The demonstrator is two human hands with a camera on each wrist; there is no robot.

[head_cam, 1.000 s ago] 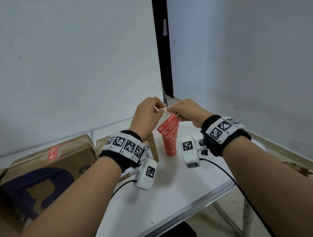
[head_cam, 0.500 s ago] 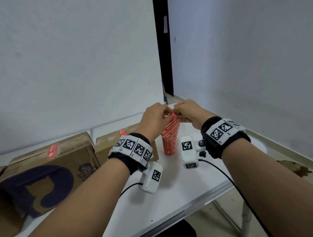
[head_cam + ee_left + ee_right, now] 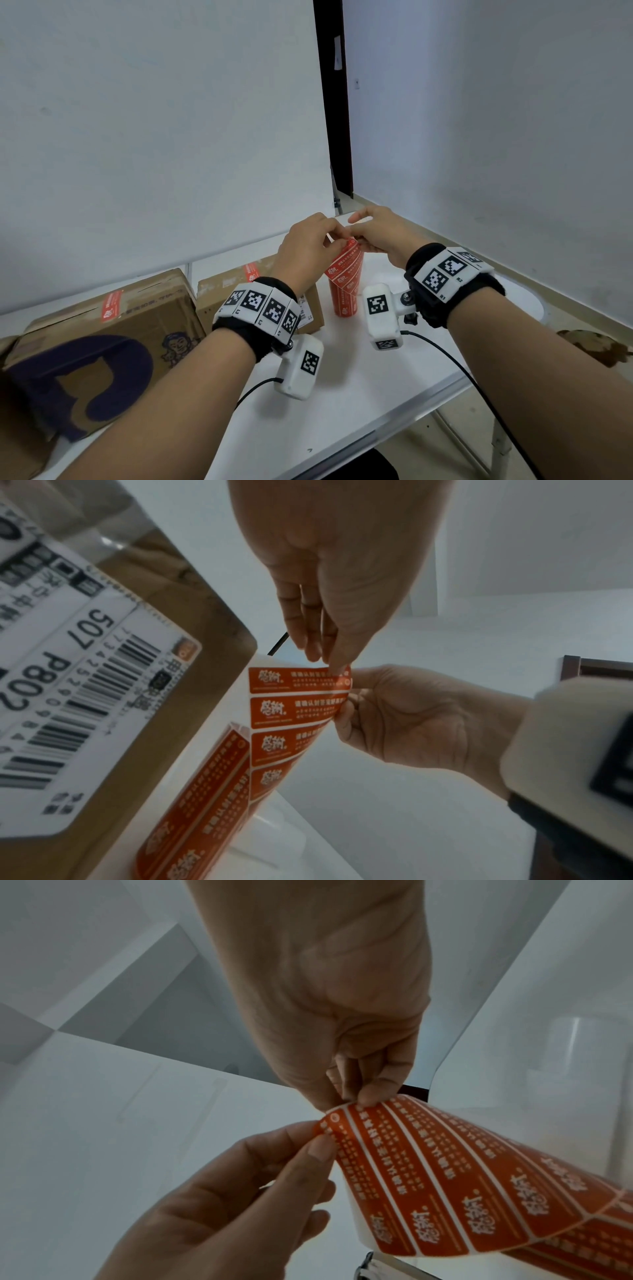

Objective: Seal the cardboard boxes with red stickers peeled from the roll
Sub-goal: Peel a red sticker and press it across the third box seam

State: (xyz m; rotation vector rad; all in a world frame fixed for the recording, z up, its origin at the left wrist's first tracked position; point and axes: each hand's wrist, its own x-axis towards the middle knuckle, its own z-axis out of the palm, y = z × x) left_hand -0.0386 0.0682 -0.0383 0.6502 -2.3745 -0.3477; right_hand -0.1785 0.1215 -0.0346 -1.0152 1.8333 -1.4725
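Note:
A red sticker roll (image 3: 343, 291) stands upright on the white table (image 3: 342, 394), its strip (image 3: 298, 696) pulled up from it. My left hand (image 3: 337, 241) pinches the corner of the top sticker (image 3: 330, 1125) on that strip. My right hand (image 3: 356, 240) grips the strip's edge (image 3: 363, 1104) just beside it. Left of the roll are two cardboard boxes: a large printed box (image 3: 102, 339) and a smaller box (image 3: 236, 287) with a shipping label (image 3: 68, 696). Each carries a red sticker on top.
The table's front edge (image 3: 359, 442) runs diagonally below my forearms. Black cables (image 3: 455, 363) hang from both wrist cameras. White walls stand close behind the table, and a dark door frame (image 3: 334, 102) lies beyond. Bare floor lies to the right.
Both hands have dropped lower, closer to the top of the roll. The fingers have shifted from the white backing end onto the top red sticker.

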